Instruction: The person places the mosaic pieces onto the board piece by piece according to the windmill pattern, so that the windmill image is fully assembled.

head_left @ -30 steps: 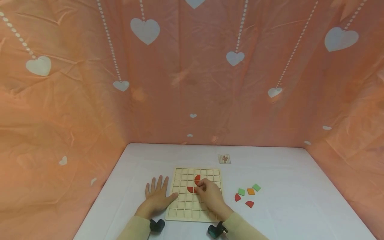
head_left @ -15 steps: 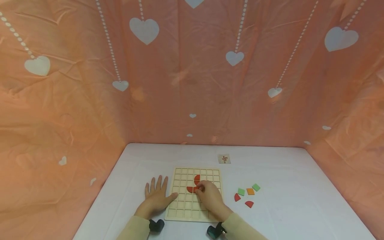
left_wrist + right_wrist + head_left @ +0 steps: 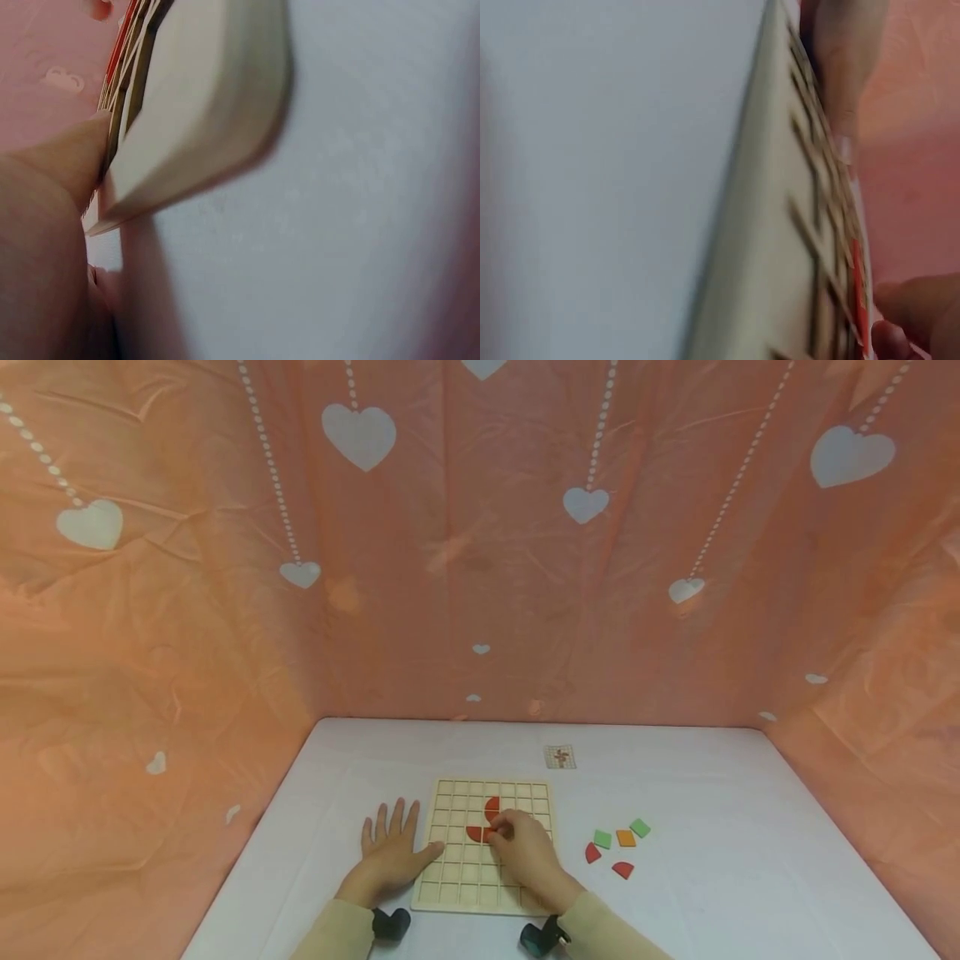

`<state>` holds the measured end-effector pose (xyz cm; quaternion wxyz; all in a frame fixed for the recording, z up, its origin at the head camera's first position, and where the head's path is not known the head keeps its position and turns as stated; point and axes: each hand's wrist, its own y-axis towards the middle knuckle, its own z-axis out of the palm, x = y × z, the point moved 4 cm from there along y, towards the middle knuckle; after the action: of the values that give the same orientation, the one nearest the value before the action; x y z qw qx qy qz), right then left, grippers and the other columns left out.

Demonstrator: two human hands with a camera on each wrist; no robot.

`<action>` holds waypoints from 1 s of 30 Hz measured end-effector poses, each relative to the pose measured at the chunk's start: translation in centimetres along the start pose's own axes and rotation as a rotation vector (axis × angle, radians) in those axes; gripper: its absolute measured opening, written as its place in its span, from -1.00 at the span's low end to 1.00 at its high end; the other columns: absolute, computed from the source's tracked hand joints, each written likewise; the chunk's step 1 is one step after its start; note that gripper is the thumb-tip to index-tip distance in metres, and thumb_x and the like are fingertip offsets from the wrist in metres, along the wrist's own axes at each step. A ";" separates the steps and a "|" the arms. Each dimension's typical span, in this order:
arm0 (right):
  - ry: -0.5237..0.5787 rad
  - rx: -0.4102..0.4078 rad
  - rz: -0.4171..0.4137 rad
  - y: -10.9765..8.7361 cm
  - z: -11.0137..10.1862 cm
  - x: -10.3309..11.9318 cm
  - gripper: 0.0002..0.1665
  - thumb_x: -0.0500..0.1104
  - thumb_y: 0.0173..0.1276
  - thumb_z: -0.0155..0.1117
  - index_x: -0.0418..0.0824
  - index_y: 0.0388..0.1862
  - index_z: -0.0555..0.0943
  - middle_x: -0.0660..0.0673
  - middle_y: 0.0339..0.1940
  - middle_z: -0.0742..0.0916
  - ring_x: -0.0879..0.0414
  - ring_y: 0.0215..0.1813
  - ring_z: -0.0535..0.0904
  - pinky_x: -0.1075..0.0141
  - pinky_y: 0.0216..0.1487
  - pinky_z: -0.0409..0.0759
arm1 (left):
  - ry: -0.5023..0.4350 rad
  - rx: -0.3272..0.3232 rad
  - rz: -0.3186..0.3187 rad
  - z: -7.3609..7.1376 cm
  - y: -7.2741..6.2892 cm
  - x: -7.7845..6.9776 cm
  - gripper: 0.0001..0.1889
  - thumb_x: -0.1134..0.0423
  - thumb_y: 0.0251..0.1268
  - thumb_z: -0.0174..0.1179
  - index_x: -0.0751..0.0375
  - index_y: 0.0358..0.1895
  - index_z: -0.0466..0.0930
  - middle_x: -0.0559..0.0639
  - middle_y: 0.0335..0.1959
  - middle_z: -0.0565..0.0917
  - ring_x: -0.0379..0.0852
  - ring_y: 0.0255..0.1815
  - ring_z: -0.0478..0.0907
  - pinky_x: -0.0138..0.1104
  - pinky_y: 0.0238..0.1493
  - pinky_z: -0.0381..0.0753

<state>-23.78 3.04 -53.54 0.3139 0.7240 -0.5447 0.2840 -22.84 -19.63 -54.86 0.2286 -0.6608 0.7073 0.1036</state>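
In the head view a wooden grid board [image 3: 450, 893] lies on the white table. My left hand [image 3: 392, 856] is spread flat at its left side, thumb resting on the board's edge. The left wrist view shows that thumb [image 3: 71, 154] against the grid. Over the board's middle, my right hand [image 3: 525, 852] pinches a red quarter-circle tile [image 3: 487, 834] with thumb and index finger, partly hiding it. Left of it sits another red quarter-circle tile [image 3: 474, 834] in a square; more red [image 3: 492, 807] shows just above the fingers. Fingertips [image 3: 892, 300] meet the red tile in the right wrist view.
Right of the board lie two green squares [image 3: 602, 839], an orange square [image 3: 626, 838] and two red quarter-circle tiles [image 3: 622, 869]. A small card [image 3: 560, 757] with a printed grid pattern lies behind the board. Orange curtain [image 3: 480, 568] with hearts surrounds the table.
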 end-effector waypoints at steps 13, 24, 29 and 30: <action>0.042 -0.051 0.111 -1.1 -7.2 -3.4 -0.75 -0.13 0.31 0.36 -0.16 -0.06 0.63 0.04 -0.33 0.59 0.15 -0.33 0.45 0.34 -0.42 0.47 | 0.014 -0.001 -0.006 0.2 0.1 0.0 -0.03 -0.31 0.30 0.03 0.30 0.53 -0.08 0.35 0.54 -0.18 0.39 0.49 -0.44 0.22 0.32 -0.60; -0.013 -0.076 0.197 -3.0 -11.4 -7.2 -0.70 -0.14 0.24 0.42 -0.18 -0.06 0.64 0.02 -0.34 0.59 0.17 -0.39 0.48 0.34 -0.49 0.51 | -0.007 0.001 -0.011 0.3 0.0 0.1 -0.01 -0.33 0.28 0.04 0.31 0.53 -0.07 0.36 0.54 -0.19 0.39 0.49 -0.46 0.23 0.32 -0.59; -0.041 -0.060 0.218 -3.7 -12.6 -8.3 -0.68 -0.11 0.25 0.41 -0.16 -0.04 0.63 0.02 -0.34 0.60 0.14 -0.30 0.49 0.34 -0.43 0.52 | -0.005 -0.001 -0.006 0.1 -0.2 0.0 -0.01 -0.32 0.29 0.05 0.32 0.53 -0.07 0.37 0.53 -0.18 0.40 0.49 -0.45 0.24 0.32 -0.59; -0.051 -0.055 0.223 -3.8 -12.8 -8.5 -0.67 -0.10 0.26 0.41 -0.16 -0.04 0.63 0.03 -0.34 0.60 0.13 -0.28 0.48 0.33 -0.40 0.51 | -0.007 0.000 -0.008 0.1 -0.2 0.0 -0.01 -0.31 0.29 0.05 0.32 0.53 -0.07 0.37 0.53 -0.18 0.40 0.49 -0.45 0.24 0.32 -0.60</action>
<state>-23.03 18.76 -52.29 0.2861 0.6571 -0.6372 0.2836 -22.63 -19.58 -54.93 0.2313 -0.6632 0.7040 0.1049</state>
